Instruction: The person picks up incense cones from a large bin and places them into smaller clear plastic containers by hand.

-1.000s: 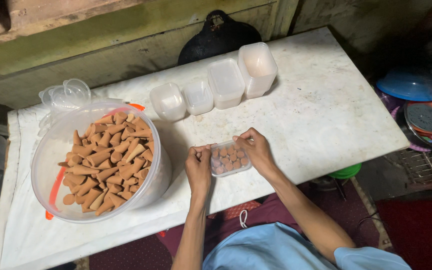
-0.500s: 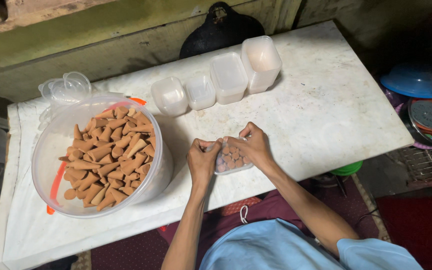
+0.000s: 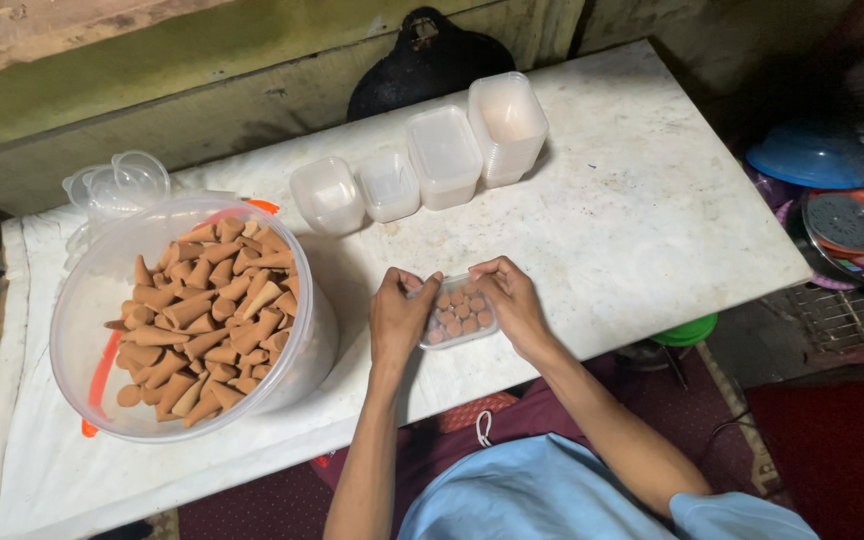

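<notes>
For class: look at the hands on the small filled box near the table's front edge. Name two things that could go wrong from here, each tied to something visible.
1. The small clear box of brown cones, held between the left hand and right hand, sits near the white table front edge; a slip might spill cones off it.
2. The big tub of cones stands close to the left elbow's path; a nudge might shift it.

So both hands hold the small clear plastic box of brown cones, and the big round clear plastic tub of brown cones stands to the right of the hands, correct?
Not quite. In the head view the big round clear plastic tub of brown cones stands to the left of the hands, not the right. The left hand and right hand do hold the small clear plastic box of brown cones.
</notes>
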